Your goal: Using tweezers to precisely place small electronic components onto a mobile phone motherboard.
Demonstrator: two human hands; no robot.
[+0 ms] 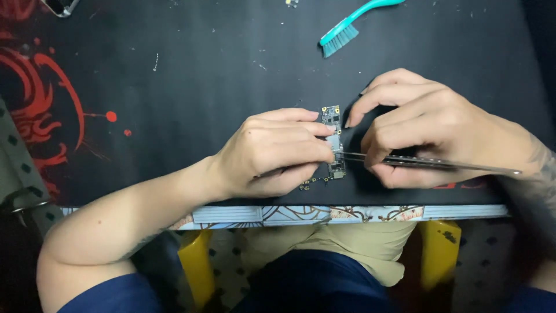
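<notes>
A small narrow circuit board (333, 119) lies on the black desk mat (202, 75) near the front edge. My left hand (272, 153) rests on the mat and pinches the board's left side with thumb and fingers. My right hand (428, 136) holds long metal tweezers (440, 164) whose tips touch the middle of the board. The lower part of the board is partly hidden by my left fingers.
A teal brush (347, 26) lies at the back of the mat. Red artwork (40, 110) covers the mat's left side. A patterned table edge (324, 214) runs along the front, with a yellow seat (194, 264) below. A dark object (61, 6) sits at the top left corner.
</notes>
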